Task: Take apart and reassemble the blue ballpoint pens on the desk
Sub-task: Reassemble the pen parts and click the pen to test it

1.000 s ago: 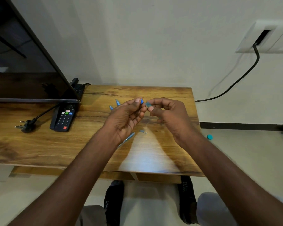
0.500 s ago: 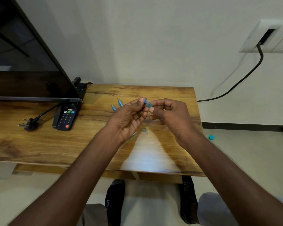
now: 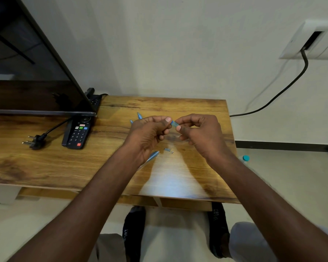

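Note:
My left hand (image 3: 150,133) and my right hand (image 3: 201,133) meet above the wooden desk (image 3: 106,163). Both pinch one small blue pen part (image 3: 174,124) between thumb and fingertips. A blue pen barrel (image 3: 151,156) pokes out below my left palm; whether the hand holds it or it lies on the desk I cannot tell. Two small loose pen pieces (image 3: 169,150) lie on the desk under my hands. The tips of two more blue pens (image 3: 139,115) show just behind my left hand, mostly hidden by it.
A black remote (image 3: 78,133) lies on the desk's left part, beside an unplugged black plug (image 3: 35,141). A TV screen (image 3: 27,76) stands at the back left. A wall socket (image 3: 311,40) with a cable is at the right. A teal-capped bottle (image 3: 245,158) stands on the floor.
Both hands stayed together over the desk; the fingers shifted slightly on the small blue part. The loose pieces on the desk did not move.

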